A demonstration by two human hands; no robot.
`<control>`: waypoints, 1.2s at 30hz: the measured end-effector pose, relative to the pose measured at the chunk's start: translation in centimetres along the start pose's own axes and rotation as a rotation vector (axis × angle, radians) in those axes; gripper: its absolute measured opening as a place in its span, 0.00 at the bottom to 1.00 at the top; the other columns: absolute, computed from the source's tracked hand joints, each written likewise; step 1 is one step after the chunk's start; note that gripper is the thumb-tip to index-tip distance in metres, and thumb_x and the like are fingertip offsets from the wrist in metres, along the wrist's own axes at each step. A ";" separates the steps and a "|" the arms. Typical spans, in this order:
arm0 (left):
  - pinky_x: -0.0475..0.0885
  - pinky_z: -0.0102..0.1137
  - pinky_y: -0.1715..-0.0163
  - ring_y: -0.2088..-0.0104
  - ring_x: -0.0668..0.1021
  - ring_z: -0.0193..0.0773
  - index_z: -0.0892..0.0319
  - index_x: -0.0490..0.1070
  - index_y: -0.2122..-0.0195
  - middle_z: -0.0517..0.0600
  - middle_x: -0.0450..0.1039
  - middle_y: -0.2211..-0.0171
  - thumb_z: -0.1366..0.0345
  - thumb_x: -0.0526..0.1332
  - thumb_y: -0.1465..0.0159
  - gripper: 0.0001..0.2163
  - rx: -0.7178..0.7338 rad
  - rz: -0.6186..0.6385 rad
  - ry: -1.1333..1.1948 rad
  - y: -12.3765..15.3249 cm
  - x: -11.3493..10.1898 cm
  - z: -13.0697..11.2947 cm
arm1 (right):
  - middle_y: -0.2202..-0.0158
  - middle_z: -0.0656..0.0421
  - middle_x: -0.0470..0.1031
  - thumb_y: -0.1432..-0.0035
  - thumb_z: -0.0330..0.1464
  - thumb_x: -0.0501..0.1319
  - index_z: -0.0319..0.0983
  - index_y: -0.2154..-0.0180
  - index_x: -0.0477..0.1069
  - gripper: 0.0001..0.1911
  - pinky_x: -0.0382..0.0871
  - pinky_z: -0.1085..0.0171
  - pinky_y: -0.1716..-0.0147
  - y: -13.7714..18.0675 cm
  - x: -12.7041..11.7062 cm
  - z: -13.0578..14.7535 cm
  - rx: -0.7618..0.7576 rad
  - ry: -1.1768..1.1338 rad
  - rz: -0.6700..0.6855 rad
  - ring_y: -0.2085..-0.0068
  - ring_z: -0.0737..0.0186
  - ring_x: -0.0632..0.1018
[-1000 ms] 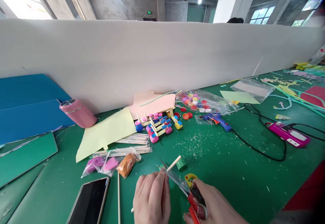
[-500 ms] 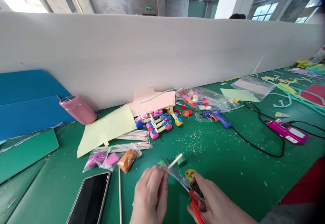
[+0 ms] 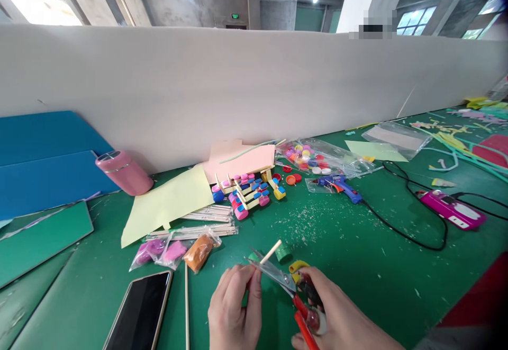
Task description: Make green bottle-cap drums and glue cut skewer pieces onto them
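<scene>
Between thumb and fingers, my left hand (image 3: 236, 305) pinches a short pale wooden stick (image 3: 271, 252) that points up and to the right. My right hand (image 3: 337, 307) is wrapped round the handles of a pair of red-handled scissors (image 3: 282, 278). Their blades lie across the stick just beyond my left fingertips; whether they bite into it I cannot tell. Right behind the stick are green caps (image 3: 283, 253) on the table. A yellow curved piece (image 3: 298, 267) shows beside my right index finger.
A phone (image 3: 138, 310) and a long stick (image 3: 187, 307) lie to the left. Beyond are bagged clay (image 3: 200, 252), small colourful assembled models (image 3: 248, 194), a bag of bottle caps (image 3: 313, 156), and a blue glue gun (image 3: 341, 187) corded to a purple power strip (image 3: 452, 208). A pink tumbler (image 3: 125, 172) leans at left.
The stick's free end has shifted slightly left, and my right hand with the scissors has moved a little. The whole view has tilted slightly.
</scene>
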State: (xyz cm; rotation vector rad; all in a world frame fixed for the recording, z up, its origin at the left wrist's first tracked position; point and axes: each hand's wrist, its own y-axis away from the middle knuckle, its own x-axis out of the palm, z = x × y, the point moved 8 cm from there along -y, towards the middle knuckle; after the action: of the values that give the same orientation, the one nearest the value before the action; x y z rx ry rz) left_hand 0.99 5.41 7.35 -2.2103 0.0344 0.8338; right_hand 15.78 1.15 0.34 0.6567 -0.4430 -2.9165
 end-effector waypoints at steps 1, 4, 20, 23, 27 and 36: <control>0.69 0.24 0.80 0.79 0.74 0.32 0.58 0.66 0.67 0.46 0.70 0.77 0.75 0.56 0.41 0.05 0.001 0.000 0.000 0.0 0.1 0.0 | 0.72 0.62 0.68 0.59 0.26 0.62 0.40 0.58 0.60 0.23 0.65 0.69 0.73 0.1 -0.2 -0.1 -0.013 0.037 -0.020 0.72 0.64 0.72; 0.69 0.24 0.81 0.79 0.74 0.32 0.58 0.66 0.68 0.46 0.70 0.78 0.75 0.56 0.41 0.05 0.015 -0.021 -0.007 0.0 0.1 -0.2 | 0.70 0.59 0.70 0.55 0.28 0.60 0.40 0.62 0.62 0.15 0.65 0.67 0.72 0.2 -0.4 -0.2 -0.051 0.140 -0.077 0.69 0.61 0.73; 0.68 0.25 0.80 0.80 0.71 0.31 0.58 0.65 0.69 0.45 0.67 0.78 0.76 0.55 0.41 0.06 0.057 -0.024 0.003 -0.2 -0.2 -0.7 | 0.45 0.51 0.64 0.47 0.32 0.59 0.40 0.44 0.58 0.28 0.60 0.57 0.47 1.7 -1.6 -0.6 -0.125 -0.173 0.022 0.45 0.53 0.66; 0.68 0.25 0.80 0.80 0.70 0.32 0.58 0.64 0.68 0.45 0.67 0.78 0.77 0.55 0.41 0.06 0.069 -0.014 0.017 -0.3 -0.3 -0.8 | 0.44 0.53 0.65 0.39 0.36 0.52 0.40 0.46 0.62 0.20 0.60 0.58 0.47 1.3 -2.2 -2.1 -0.043 -0.296 0.032 0.44 0.56 0.66; 0.68 0.26 0.79 0.79 0.71 0.33 0.58 0.64 0.68 0.47 0.68 0.77 0.77 0.55 0.41 0.06 0.080 0.037 0.025 -0.5 -0.2 -1.1 | 0.59 0.55 0.74 0.37 0.38 0.51 0.39 0.57 0.70 0.14 0.66 0.62 0.58 0.6 -2.4 -1.2 -0.141 -0.106 -0.061 0.57 0.58 0.74; 0.66 0.31 0.76 0.75 0.70 0.37 0.58 0.65 0.63 0.50 0.70 0.73 0.79 0.54 0.44 0.11 0.187 0.160 0.115 -1.5 -0.8 -3.5 | 0.59 0.55 0.71 0.36 0.34 0.49 0.40 0.57 0.67 0.12 0.66 0.64 0.57 -0.5 -2.2 -0.8 -0.349 0.012 -0.181 0.57 0.60 0.72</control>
State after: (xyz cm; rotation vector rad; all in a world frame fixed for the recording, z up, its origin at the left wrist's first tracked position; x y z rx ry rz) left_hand 2.70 3.96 10.48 -2.0948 0.3363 0.7557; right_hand 18.04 1.79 0.38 0.6911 0.1355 -3.0404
